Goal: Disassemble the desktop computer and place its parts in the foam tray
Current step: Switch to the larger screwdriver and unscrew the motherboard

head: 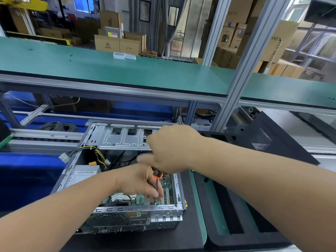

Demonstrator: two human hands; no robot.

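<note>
- Head view. Case [101, 140]: open, lying on the desk [197, 206], drive cage swung up at the far side, board [166, 190] exposed at the near right.
- Screwdriver [157, 177]: orange-collared, upright, tip down on the board near the rear wall.
- Right hand [172, 148]: closed over the handle top; should press straight down while turning.
- Left hand [140, 180]: fingers pinched round the shaft low down, steadying it; best kept clear of the slots.
- Foam tray [234, 215]: black, just right of the case, slots seemingly empty.
- Judgement: a board screw is being undone; the tip must sit square or it may slip.
- Loose cables [87, 151]: at the case's far left, apart from the work.
</note>
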